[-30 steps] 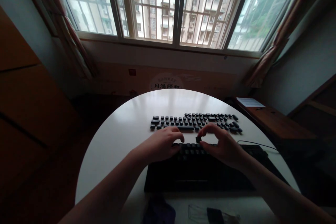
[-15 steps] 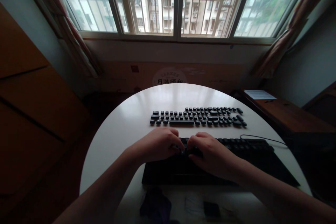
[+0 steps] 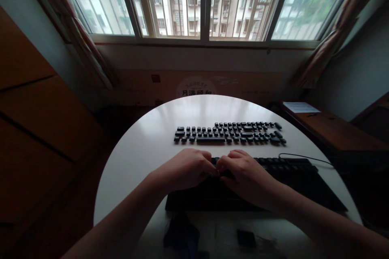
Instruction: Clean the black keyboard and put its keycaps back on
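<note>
A black keyboard [image 3: 284, 164] lies on the white round table, with a wide flat dark part [image 3: 313, 194] in front of its keys. Over its left half, my left hand [image 3: 190, 168] is closed, thumb and fingers pinched together. My right hand [image 3: 244, 176] is curled closed right beside it, and the fingertips of the two hands meet. Whatever is between the fingers is hidden. Beyond the keyboard, loose black keycaps stand in rows laid out like a keyboard, with a long spacebar keycap [image 3: 210, 140] in the front row.
A thin cable [image 3: 304, 157] runs from the keyboard's back toward the right edge of the white table [image 3: 130, 153]. Near me lie a dark crumpled item [image 3: 181, 234] and a small dark square [image 3: 246, 238]. A paper [image 3: 300, 107] rests on a brown desk at right.
My left fingertips have moved slightly right and up, closing against the right hand. My right hand has stayed nearly in place. The view has shifted a little.
</note>
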{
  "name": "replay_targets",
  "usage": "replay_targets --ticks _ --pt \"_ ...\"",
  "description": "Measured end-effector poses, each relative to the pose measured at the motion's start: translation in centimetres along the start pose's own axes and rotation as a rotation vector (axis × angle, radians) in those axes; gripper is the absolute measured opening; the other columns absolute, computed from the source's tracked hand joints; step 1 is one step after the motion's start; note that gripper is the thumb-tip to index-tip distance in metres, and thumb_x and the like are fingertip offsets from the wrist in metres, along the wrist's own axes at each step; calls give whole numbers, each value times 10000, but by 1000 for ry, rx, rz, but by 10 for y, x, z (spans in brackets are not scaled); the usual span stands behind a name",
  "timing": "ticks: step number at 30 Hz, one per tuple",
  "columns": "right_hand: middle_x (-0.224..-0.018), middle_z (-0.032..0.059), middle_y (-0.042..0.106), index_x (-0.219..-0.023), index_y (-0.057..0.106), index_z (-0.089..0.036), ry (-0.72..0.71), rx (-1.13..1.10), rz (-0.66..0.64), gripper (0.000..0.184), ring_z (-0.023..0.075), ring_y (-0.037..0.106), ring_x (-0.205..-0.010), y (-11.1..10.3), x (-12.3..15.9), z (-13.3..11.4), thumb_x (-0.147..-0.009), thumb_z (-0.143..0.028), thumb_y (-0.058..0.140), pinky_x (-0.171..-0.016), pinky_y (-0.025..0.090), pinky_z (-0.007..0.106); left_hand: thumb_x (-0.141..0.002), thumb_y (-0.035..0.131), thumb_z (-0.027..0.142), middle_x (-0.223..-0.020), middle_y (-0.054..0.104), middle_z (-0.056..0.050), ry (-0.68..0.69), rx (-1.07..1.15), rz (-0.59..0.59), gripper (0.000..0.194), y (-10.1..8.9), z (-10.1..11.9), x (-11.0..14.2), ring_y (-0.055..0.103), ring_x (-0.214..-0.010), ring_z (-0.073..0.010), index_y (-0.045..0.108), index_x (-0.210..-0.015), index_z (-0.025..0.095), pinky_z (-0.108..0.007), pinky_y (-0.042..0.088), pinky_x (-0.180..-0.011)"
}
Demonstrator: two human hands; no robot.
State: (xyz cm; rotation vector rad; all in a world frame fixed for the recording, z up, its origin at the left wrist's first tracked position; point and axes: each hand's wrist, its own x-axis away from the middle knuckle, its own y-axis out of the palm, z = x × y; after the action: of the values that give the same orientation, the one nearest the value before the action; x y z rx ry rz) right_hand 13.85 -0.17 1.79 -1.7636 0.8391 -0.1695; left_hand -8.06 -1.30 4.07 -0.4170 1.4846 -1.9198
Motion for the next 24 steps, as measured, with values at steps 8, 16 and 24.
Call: replay_targets --ticks 8,16,24 --pt "-960 41 669 -959 591 -206 -12 -5 16 238 231 563 -967 2 0 4 -767 -95 677 -872 423 377 -869 583 122 -819 656 11 -14 -16 -10 288 2 3 -2 602 -700 -118 764 -975 320 -241 412 -640" --pt "-1021 52 682 -940 626 -213 18 -112 155 146 212 598 -1001 -16 -11 30 -822 -129 625 -895 455 375 -777 579 41 -902 723 -13 -43 1 -8 374 3 7 -6 662 -787 -154 777 -966 295 -272 473 -735" --pt "-930 49 744 -867 749 -203 164 4 175 163 211 671 -914 -19 -80 99 -783 -121 636 -875 480 324 -740 597 52 -817 731 -11 -32 -60 -12 330 9 5 -4 662 -726 -173 781 -902 272 -282 451 -656"
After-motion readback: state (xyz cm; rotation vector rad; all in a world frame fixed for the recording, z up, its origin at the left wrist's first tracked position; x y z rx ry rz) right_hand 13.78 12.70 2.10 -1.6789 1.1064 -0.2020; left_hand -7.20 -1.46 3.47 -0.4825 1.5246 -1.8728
